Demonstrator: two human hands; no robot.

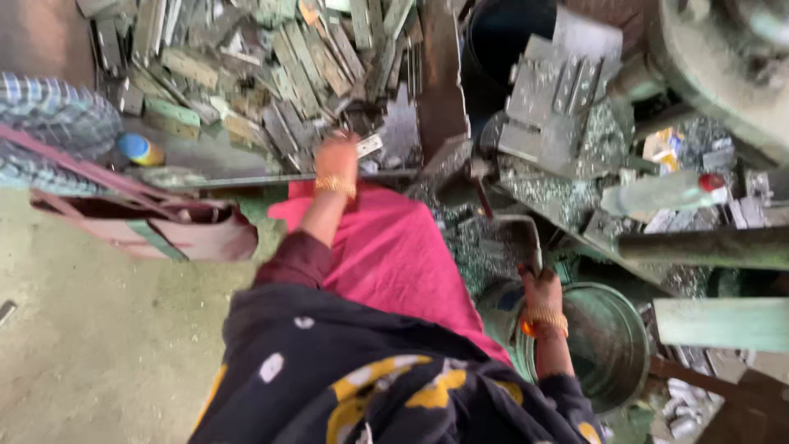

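My left hand (337,158), with a gold bangle at the wrist, reaches forward into a heap of flat grey-green metal strips (271,74) on a tray-like surface. A small pale metal piece (370,145) lies at its fingertips; motion blur hides whether the fingers grip it. My right hand (541,289), also with bangles, is closed on the near edge of a dark metal pan (511,240) filled with shiny metal shavings. The pan is above a round green-grey metal bucket (612,341). A pink cloth (394,251) covers my lap between the two arms.
A pinkish bag (164,230) and a checked cloth (49,115) lie at the left on the concrete floor (99,353). A punched metal plate (551,90), a plastic bottle (662,193), a dark bar (699,247) and heavy machine parts (723,57) crowd the right.
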